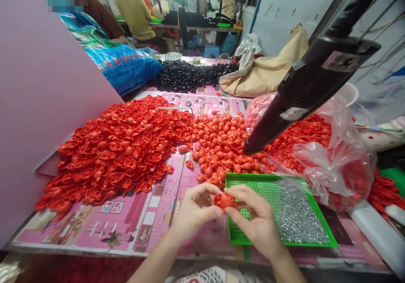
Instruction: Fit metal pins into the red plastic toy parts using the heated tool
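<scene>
My left hand (193, 210) and my right hand (255, 219) meet near the table's front edge, both pinched on one small red plastic part (225, 200). Beside and under my right hand lies a green perforated tray (243, 236) with a heap of small silver screws (295, 215) in its right half. A big pile of open red shells (120, 148) covers the table to the left. Just beyond my hands is a pile of rounder red pieces (221, 145).
A black tool on an arm (303, 88) hangs over the table from the upper right. A clear bag of red parts (329, 156) lies right of the tray. Black parts (186, 76), a blue sack (123, 65) and a tan bag (268, 72) sit behind. Other people work in the background.
</scene>
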